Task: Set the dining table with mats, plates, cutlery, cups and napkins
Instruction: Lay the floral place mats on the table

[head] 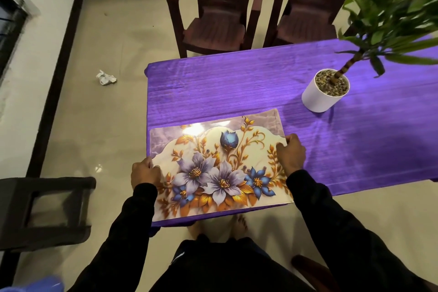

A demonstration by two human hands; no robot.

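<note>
A glossy floral mat, printed with purple and blue flowers and gold leaves, lies on the near left corner of the purple table. My left hand grips the mat's left edge, fingers curled over it. My right hand grips the mat's right edge the same way. The mat's near edge lines up close to the table's front edge. No plates, cutlery, cups or napkins are in view.
A white pot with a green plant stands on the table, right of the mat's far corner. Two brown plastic chairs stand beyond the far edge. A dark stool is at my left, crumpled paper on the floor.
</note>
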